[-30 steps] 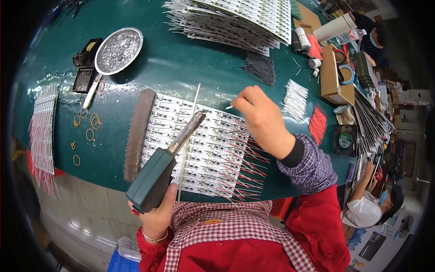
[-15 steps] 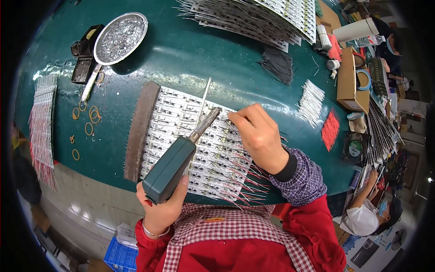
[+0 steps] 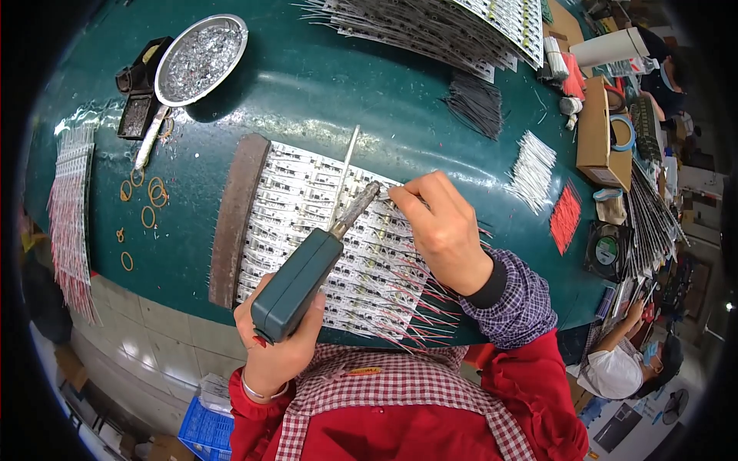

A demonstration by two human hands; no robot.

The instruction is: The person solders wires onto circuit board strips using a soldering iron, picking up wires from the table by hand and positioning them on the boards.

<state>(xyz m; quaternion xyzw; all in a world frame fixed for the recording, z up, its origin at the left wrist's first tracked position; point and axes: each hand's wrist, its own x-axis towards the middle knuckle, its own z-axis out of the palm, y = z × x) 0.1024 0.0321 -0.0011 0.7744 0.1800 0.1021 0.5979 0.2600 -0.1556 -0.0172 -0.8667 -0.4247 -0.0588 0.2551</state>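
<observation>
My left hand [image 3: 283,357] is wrapped round a dark green soldering gun [image 3: 298,283]. Its grey tip points up and right, over the upper right part of a white panel of small circuit boards [image 3: 296,188]. Beside that tip, my right hand [image 3: 444,234] has thumb and forefinger pinched together at the panel's upper edge; whatever lies between them is too small to make out. A thin pale rod [image 3: 347,163] slants across the panel past the gun's tip. Red and dark wires [image 3: 415,326] stick out along the panel's lower right side.
A brown bar [image 3: 237,223] lies along the panel's left edge. Far left are a pan of shiny metal bits [image 3: 201,63], rubber bands [image 3: 148,217] and a wired panel [image 3: 71,223]. White wires [image 3: 533,170], red wires [image 3: 565,217] and black wires [image 3: 474,105] lie right, below stacked panels [image 3: 430,38].
The soldering gun and my left hand have shifted slightly up and to the right, bringing the tip closer to my right fingertips. My right hand stays pinched at nearly the same spot.
</observation>
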